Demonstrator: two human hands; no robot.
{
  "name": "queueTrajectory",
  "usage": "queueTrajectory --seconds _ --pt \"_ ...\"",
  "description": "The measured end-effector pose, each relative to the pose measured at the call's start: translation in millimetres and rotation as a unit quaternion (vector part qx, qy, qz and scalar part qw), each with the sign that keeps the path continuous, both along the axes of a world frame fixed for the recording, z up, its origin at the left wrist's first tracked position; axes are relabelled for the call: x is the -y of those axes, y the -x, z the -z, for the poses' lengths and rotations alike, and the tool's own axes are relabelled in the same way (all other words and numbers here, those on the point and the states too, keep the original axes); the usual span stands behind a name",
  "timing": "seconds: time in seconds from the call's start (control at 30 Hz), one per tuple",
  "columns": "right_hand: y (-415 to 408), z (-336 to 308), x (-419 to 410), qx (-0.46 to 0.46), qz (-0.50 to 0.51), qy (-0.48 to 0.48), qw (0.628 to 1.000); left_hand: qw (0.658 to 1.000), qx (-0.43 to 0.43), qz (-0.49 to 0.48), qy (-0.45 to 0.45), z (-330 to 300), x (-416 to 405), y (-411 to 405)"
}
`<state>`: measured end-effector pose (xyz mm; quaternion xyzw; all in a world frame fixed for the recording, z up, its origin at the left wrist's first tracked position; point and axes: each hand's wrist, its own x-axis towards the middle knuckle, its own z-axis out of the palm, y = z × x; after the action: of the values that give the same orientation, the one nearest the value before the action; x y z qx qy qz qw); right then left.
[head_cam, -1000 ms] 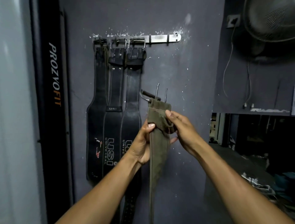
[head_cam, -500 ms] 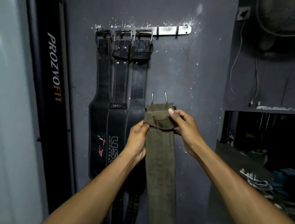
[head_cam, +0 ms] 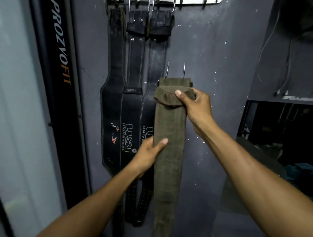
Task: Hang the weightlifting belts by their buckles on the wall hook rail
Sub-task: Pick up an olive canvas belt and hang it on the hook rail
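Note:
An olive-brown suede belt (head_cam: 169,152) hangs down in front of me. My right hand (head_cam: 194,106) grips its folded top just under the buckle, whose two metal prongs (head_cam: 183,70) stick straight up. Lower down, my left hand (head_cam: 149,152) pinches the belt's left edge. Three black leather belts (head_cam: 130,118) hang by their buckles from the metal hook rail (head_cam: 194,1) at the frame's top edge. The rail's right part shows bare hooks, well above the olive belt.
A black padded post marked PROZVOFIT (head_cam: 61,84) stands left of the belts. On the right a wall corner with dangling cables (head_cam: 271,50) juts out, above a dark opening (head_cam: 279,135) with clutter on the floor.
My left hand slid down the olive belt from beside the buckle to its middle. The view dropped closer to the wall, so the rail sits at the top edge.

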<state>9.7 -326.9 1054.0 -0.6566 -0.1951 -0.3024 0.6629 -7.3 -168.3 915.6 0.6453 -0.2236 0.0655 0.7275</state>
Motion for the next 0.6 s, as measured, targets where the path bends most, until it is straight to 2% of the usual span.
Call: queueTrajectory --seconds 0.13,0.2,0.27,0.43,0.6 --pt "-3.0 -18.3 -2.3 0.016 -0.005 -0.039 0.999 0.985 -0.106 0.040 -0.134 106.8 -7.8 -1.2" --pt "-1.7 -25.2 -3.7 0.022 -0.016 -0.058 0.998 0.976 -0.136 0.029 -0.167 127.2 -6.9 -1.4" --pt "-0.1 -28.3 -5.2 0.028 -0.016 -0.057 0.998 0.979 -0.113 0.034 -0.168 117.2 -4.1 -1.0" --pt "-2.8 -18.2 -9.0 0.029 -0.021 -0.059 0.998 0.997 -0.048 0.052 -0.018 27.0 4.5 -4.5" --pt "-2.6 -8.9 -8.4 0.025 -0.021 -0.054 0.998 0.994 -0.008 0.045 0.098 -41.1 10.0 -5.7"
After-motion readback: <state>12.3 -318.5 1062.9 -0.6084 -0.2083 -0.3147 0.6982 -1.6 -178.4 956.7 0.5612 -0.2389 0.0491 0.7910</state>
